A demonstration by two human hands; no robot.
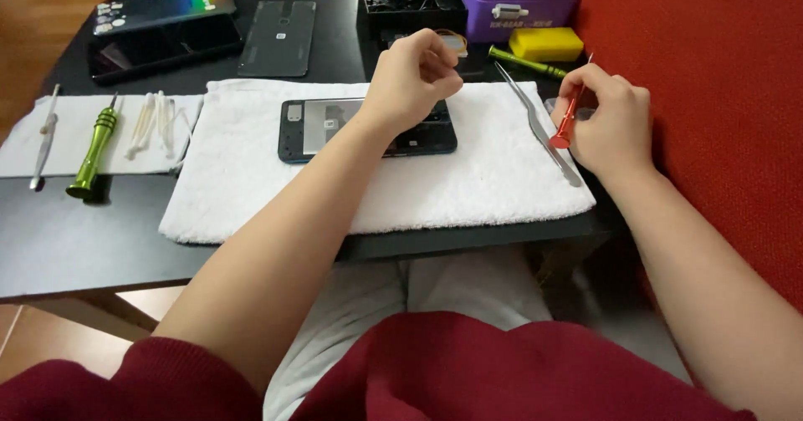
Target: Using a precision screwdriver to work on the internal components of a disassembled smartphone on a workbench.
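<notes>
Your right hand [606, 120] grips a red screwdriver [571, 113] at the towel's [251, 195] right edge; your left hand [414, 76], fist curled empty, hovers over the opened phone [318, 128].

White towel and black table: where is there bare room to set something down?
Free: the white towel's front strip below the opened phone, and the black table in front of the green screwdriver. Crowded: the back edge by the purple box and around the right hand.

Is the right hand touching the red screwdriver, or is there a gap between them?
Touching. The head view shows the right hand with its fingers closed around the red screwdriver.
</notes>
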